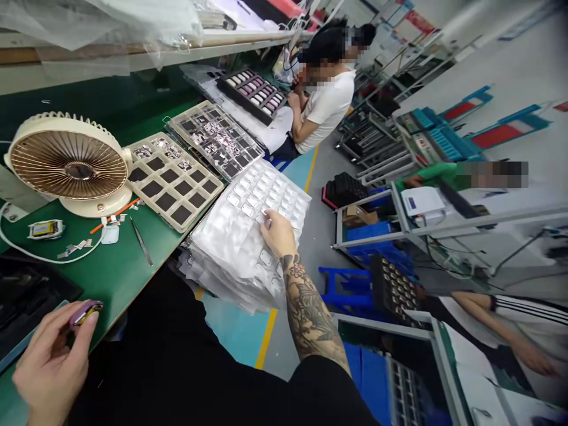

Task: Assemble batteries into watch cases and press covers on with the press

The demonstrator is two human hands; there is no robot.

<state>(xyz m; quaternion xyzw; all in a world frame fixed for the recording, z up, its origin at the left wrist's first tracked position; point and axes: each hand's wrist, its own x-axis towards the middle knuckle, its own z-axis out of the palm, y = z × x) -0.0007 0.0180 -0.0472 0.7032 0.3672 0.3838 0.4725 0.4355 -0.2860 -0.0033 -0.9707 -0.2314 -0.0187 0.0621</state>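
My left hand, at the lower left over the bench edge, holds a small purple-rimmed device housing between thumb and fingers. Yellow and dark parts show inside it. My right hand reaches onto a white plastic tray with rows of small white covers. Its fingertips are drawn together on one white cover, partly hidden by the fingers. This tray tops a stack of similar trays wrapped in thin plastic.
A cream fan stands on the green bench. Near it lie tweezers, an orange stick and another open housing. Two compartment trays hold small parts. A co-worker sits beyond; others work at right.
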